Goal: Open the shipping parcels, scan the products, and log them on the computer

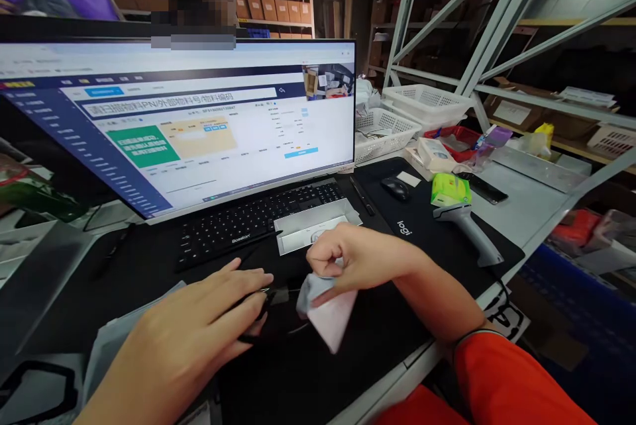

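Observation:
My right hand (342, 259) is closed on a pale grey-white cloth (335, 326), with one corner hanging below the fingers. My left hand (209, 319) lies to its left, fingers curled round a dark thing (278, 316) that stretches toward the cloth. Its outline blends with the black mat, so its kind is unclear; a small lighter patch shows on it. Just beyond my right hand, a shallow white open box (293, 239) rests at the front edge of the black keyboard (209, 243).
A large monitor (238, 140) stands behind the keyboard. To the right are a mouse (396, 188), a barcode scanner (462, 220), a phone (481, 187) and white baskets (392, 137). A clear plastic sleeve (106, 345) lies by my left forearm. A person's pixelated head shows beyond the monitor.

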Tool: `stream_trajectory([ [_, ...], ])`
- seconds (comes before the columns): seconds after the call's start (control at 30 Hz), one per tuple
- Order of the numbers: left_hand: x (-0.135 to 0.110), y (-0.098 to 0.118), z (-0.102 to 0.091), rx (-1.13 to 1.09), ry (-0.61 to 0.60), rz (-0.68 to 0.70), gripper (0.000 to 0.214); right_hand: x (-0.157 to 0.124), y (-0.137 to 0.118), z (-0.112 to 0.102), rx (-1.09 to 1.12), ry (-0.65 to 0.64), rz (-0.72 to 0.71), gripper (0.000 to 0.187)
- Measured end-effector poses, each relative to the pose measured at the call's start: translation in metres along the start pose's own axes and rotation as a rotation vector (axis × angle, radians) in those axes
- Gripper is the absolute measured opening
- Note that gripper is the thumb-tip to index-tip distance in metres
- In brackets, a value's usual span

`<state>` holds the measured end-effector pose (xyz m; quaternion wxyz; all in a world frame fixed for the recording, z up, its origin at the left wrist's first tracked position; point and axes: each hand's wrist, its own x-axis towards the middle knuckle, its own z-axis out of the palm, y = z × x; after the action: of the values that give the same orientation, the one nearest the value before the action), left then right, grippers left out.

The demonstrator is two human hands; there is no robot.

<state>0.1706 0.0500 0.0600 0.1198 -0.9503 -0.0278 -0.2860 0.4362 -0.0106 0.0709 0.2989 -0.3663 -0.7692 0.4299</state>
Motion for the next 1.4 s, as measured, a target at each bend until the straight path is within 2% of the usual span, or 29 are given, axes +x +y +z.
stream_trajectory([
  [0.1,-0.002,0.005,0.010,0.010,-0.036,-0.002,0.023,0.007,-0.002,0.023,-0.096,0.149,0.001,0.052],
  [0.13,-0.004,0.006,0.012,-0.009,-0.047,-0.021,0.022,0.007,-0.001,0.025,-0.102,0.136,0.001,0.051],
  [0.23,-0.013,0.004,0.014,-0.100,-0.037,-0.066,0.014,0.003,0.005,0.007,-0.017,-0.092,-0.015,0.051],
  [0.3,-0.017,-0.001,0.012,-0.165,-0.018,-0.067,0.012,-0.005,0.009,-0.017,0.031,-0.155,0.011,0.054],
  [0.43,-0.022,-0.008,0.008,-0.254,-0.037,-0.126,0.008,-0.024,0.013,-0.058,0.098,0.061,0.049,0.061],
  [0.57,-0.022,-0.008,0.007,-0.326,-0.022,-0.175,0.011,-0.034,0.010,-0.070,0.217,0.276,0.090,0.063],
  [0.67,-0.022,-0.007,0.008,-0.354,-0.026,-0.165,0.014,-0.033,0.009,-0.067,0.358,0.310,0.154,0.062],
  [0.77,-0.021,-0.006,0.007,-0.366,-0.023,-0.169,0.013,-0.029,0.010,-0.060,0.455,0.292,0.157,0.063],
  [0.87,-0.017,-0.005,0.002,-0.348,0.035,-0.176,0.007,-0.024,0.009,-0.051,0.450,0.287,0.121,0.064],
  [1.0,-0.014,-0.006,-0.004,-0.294,0.007,-0.106,0.011,-0.020,0.006,-0.040,0.438,0.302,0.102,0.066],
  [1.1,-0.017,-0.005,-0.001,-0.296,0.003,-0.133,0.011,-0.016,0.005,-0.031,0.400,0.251,0.056,0.065],
  [1.17,-0.018,-0.002,0.003,-0.282,-0.016,-0.158,0.012,-0.012,0.004,-0.022,0.333,0.149,0.005,0.059],
  [1.27,-0.016,0.004,0.007,-0.223,-0.061,-0.153,0.012,-0.006,0.004,-0.006,0.161,0.013,-0.063,0.041],
  [1.33,-0.013,0.007,0.006,-0.191,-0.075,-0.136,0.017,-0.005,0.003,0.003,0.087,0.022,-0.090,0.032],
  [1.4,-0.011,0.008,0.002,-0.164,-0.029,-0.201,0.034,-0.004,0.002,0.008,0.111,0.081,-0.084,0.030],
])
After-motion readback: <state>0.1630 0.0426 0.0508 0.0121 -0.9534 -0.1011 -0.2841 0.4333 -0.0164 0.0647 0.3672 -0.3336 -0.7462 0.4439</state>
